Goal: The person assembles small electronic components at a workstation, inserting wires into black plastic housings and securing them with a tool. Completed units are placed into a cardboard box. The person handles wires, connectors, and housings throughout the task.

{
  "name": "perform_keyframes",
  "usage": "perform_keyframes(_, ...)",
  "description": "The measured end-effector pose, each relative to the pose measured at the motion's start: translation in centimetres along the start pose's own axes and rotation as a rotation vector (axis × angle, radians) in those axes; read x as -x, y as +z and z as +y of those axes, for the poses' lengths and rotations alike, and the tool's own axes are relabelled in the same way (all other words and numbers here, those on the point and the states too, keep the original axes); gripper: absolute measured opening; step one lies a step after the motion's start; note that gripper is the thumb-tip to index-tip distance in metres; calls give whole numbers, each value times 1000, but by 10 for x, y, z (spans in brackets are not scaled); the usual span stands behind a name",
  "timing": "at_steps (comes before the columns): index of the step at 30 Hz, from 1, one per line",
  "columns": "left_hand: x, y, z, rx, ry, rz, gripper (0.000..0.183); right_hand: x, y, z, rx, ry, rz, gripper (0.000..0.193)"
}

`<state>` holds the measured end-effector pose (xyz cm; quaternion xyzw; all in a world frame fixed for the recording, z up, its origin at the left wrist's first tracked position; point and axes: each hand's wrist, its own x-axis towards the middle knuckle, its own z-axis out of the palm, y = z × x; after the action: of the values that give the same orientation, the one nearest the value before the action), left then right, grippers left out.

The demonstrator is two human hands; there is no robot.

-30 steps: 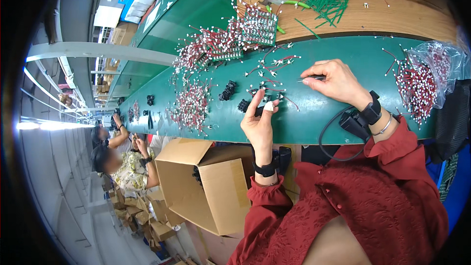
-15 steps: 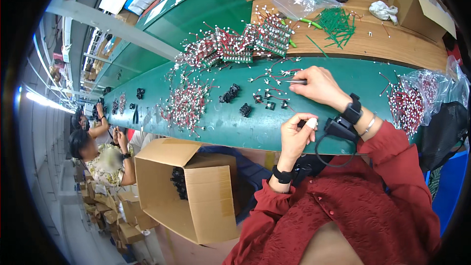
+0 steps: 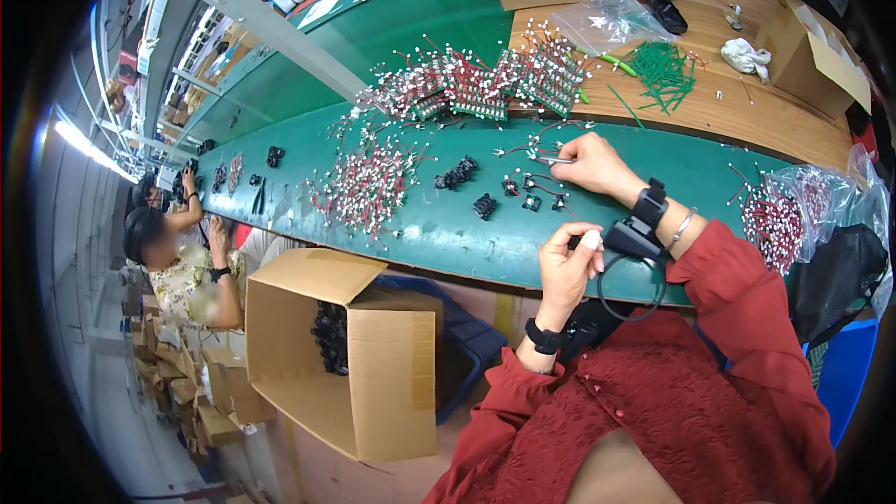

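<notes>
My right hand [image 3: 597,168] is closed around a slim metal tool [image 3: 562,161] that looks like tweezers. Its tip points left, among a few loose red-wired connectors [image 3: 532,147] on the green bench. Nearer to me, my left hand [image 3: 567,271] is raised at the bench's front edge, its fingertips pinched together. A white cover [image 3: 591,240] sits on one of its digits; whatever the pinch holds is hidden. Left of the hands lie several small black parts with wires [image 3: 531,203], a black block [image 3: 484,206] and a longer black cluster [image 3: 455,174].
Heaps of red-and-white wired connectors [image 3: 369,189] and wired green circuit boards [image 3: 481,93] lie to the left and behind. Green strips [image 3: 667,75] rest on the wooden board. A bag of wires [image 3: 775,215] is at right, an open carton [image 3: 397,383] below the bench. A co-worker [image 3: 177,261] sits far left.
The view has shifted slightly, so the bench items appear farther right. Relative to them, my right hand with the tool has moved a little left. My left hand remains pinched.
</notes>
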<state>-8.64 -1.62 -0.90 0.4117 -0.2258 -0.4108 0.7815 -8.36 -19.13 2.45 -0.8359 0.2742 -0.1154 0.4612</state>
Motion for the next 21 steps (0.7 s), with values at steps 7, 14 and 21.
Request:
perform_keyframes(7,-16,2,11,199,-6,125,38,64,-52,2,-613,233,-218,18)
perform_keyframes(14,-28,5,27,289,-161,-40,37,104,-58,-1,-923,354,-383,15)
perform_keyframes(21,-24,7,21,290,-119,38,10,105,-53,19,-1184,351,-439,13)
